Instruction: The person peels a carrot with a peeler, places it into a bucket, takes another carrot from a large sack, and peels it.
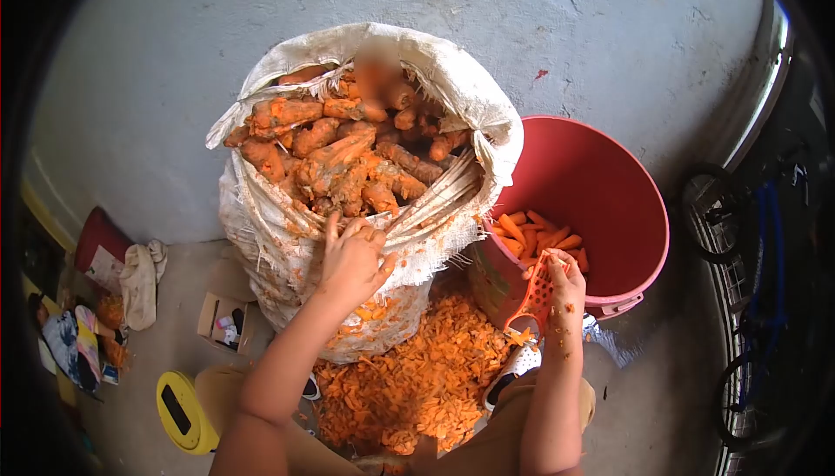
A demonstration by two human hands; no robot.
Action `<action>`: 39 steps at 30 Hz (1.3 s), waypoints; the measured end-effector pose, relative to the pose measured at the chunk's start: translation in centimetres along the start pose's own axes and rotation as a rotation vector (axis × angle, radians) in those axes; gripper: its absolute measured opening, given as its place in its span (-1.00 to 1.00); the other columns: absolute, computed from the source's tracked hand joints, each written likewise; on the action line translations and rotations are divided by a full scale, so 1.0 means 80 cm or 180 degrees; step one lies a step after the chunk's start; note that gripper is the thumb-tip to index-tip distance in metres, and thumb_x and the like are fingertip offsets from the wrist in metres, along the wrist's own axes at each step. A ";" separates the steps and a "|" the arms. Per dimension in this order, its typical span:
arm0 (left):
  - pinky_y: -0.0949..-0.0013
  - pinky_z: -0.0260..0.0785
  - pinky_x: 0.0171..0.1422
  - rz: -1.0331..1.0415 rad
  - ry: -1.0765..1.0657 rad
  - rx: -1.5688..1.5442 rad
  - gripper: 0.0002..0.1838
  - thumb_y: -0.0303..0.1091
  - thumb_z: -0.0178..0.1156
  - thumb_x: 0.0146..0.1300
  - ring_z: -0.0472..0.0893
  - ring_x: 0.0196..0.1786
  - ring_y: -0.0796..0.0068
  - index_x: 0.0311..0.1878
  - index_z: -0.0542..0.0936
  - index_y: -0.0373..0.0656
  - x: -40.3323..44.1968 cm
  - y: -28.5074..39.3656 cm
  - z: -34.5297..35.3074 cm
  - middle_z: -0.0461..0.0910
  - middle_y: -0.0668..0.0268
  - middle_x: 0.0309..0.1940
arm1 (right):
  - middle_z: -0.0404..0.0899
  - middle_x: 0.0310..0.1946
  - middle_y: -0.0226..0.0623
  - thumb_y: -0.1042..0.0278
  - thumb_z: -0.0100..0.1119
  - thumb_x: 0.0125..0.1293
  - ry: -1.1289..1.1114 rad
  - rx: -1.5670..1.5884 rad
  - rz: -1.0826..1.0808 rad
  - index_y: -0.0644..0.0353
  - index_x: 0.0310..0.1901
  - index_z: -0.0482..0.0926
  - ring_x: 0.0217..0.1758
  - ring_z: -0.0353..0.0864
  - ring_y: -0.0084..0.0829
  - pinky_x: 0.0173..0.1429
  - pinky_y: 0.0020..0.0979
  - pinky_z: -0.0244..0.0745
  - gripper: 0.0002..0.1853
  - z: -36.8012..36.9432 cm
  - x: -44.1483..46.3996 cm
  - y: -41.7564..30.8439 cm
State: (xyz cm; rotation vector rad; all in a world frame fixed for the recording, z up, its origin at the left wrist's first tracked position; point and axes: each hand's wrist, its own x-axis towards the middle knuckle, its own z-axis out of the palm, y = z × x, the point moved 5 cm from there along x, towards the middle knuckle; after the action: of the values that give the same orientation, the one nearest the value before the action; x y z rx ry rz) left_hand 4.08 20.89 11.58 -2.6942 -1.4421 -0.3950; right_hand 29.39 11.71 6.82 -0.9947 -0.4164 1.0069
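Observation:
My left hand [352, 258] is at the front rim of a white woven sack [278, 271]. Its index finger stretches up to the rim; the other fingers bend loosely, and no object shows in them. Unpeeled, dirt-covered carrots [335, 158] fill the sack's mouth. My right hand [564, 278] is closed around the handle of an orange vegetable peeler [537, 291], its blade end pointing down. Orange bits stick to that wrist. Beside the peeler, a large red tub [600, 163] holds peeled carrots [532, 234].
Orange peelings [426, 372] are heaped on the floor between my legs. To the left lie a yellow round object [185, 412], a small cardboard box [223, 321] and a cloth [139, 283]. A bicycle [752, 302] stands right, and a grey wall [609, 32] rises behind.

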 end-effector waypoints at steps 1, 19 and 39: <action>-0.01 -0.15 0.25 -0.0005 -0.0114 0.0012 -0.72 -0.19 0.00 0.08 0.32 0.05 0.24 -0.35 0.50 -0.23 0.004 -0.003 0.001 0.45 0.14 -0.23 | 0.45 -0.55 -0.28 0.39 -0.06 0.22 -0.0012 -0.0035 -0.0008 0.27 -0.23 0.30 -0.57 0.52 -0.46 -0.56 -0.55 0.42 -0.84 0.001 0.001 0.002; 0.26 0.25 0.02 0.0771 -0.0875 -0.0232 -0.71 -0.39 0.08 0.03 0.36 -0.03 0.18 -0.11 0.47 -0.10 0.206 -0.015 0.007 0.43 0.22 -0.13 | 0.45 -0.55 -0.33 0.37 -0.07 0.22 0.0019 -0.0011 0.0049 0.25 -0.21 0.30 -0.57 0.51 -0.49 -0.57 -0.60 0.37 -0.84 -0.008 -0.006 -0.003; 0.25 0.37 -0.18 0.0360 -0.0042 0.1012 -0.56 -0.03 0.19 -0.08 0.44 -0.15 0.18 -0.29 0.45 -0.22 0.221 0.027 0.012 0.35 0.12 -0.16 | 0.47 -0.60 -0.25 0.34 -0.10 0.24 0.0034 0.0049 0.0128 0.19 -0.23 0.31 -0.63 0.49 -0.52 -0.66 -0.61 0.35 -0.87 -0.011 -0.014 -0.014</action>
State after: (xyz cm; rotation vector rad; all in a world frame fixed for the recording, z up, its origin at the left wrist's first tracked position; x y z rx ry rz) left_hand 15.46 34.18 15.24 -2.5085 -1.2275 -0.1275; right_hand 30.03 10.13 7.43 -0.9975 -0.3805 1.0390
